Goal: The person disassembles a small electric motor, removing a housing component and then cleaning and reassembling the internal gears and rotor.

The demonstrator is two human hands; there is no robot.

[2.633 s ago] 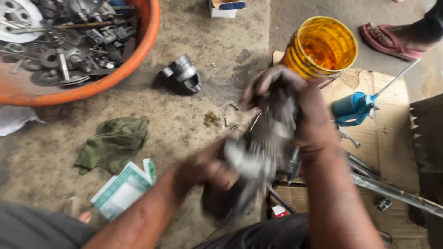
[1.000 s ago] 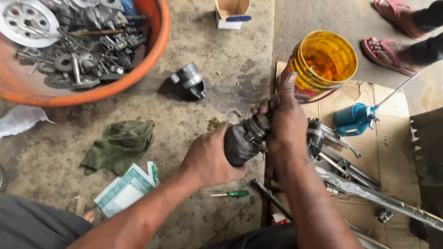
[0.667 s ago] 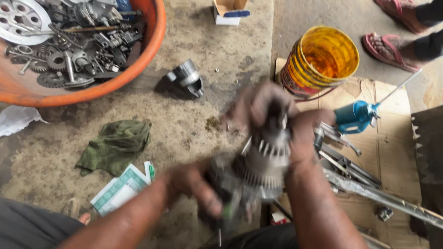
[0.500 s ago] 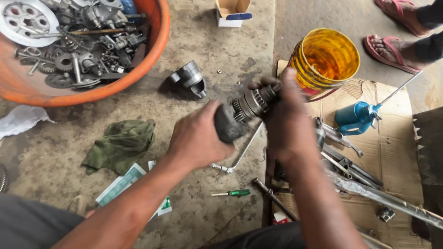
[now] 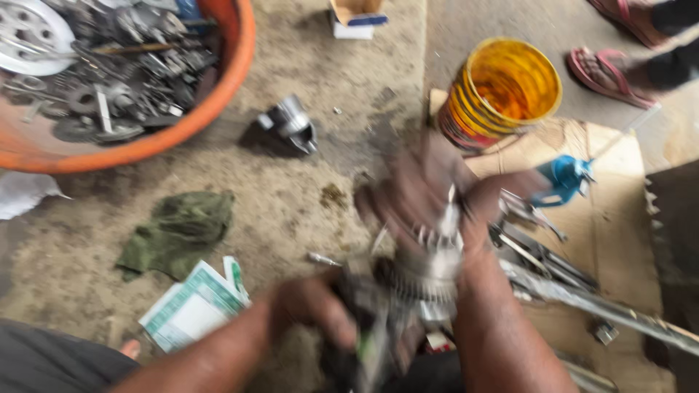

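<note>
Motion blur now smears both hands and the part between them, where half a second ago they showed sharply and higher up, nearer the yellow bucket; the small green-handled screwdriver seen on the floor then is no longer visible.

At the far left an orange basin (image 5: pixel 186 127) holds a heap of grey gears, discs and other metal parts, its left side cut off by the frame edge. Below it lie a crumpled green rag (image 5: pixel 178 233) and a green-and-white paper packet (image 5: pixel 196 309) on the concrete floor (image 5: pixel 306 196). A small metal engine part (image 5: pixel 287 125) sits alone further up.

The left hand (image 5: pixel 309 309) comes in low from the bottom edge, fingers curled around the dark lower end of a geared metal assembly (image 5: pixel 422 273). The right hand (image 5: pixel 429 193) arches over its top, fingers bent down and wrapped on the toothed upper end, forearm running off the bottom edge. The assembly stands roughly upright between them, just left of the cardboard; its exact shape is lost in the blur.

Right of the hands stand the yellow bucket (image 5: pixel 502 94), a blue oil can (image 5: pixel 564 178) and long metal rods (image 5: pixel 568 287) on flattened cardboard (image 5: pixel 619 218). Another person's sandalled foot (image 5: pixel 608 73) shows at the top right.
</note>
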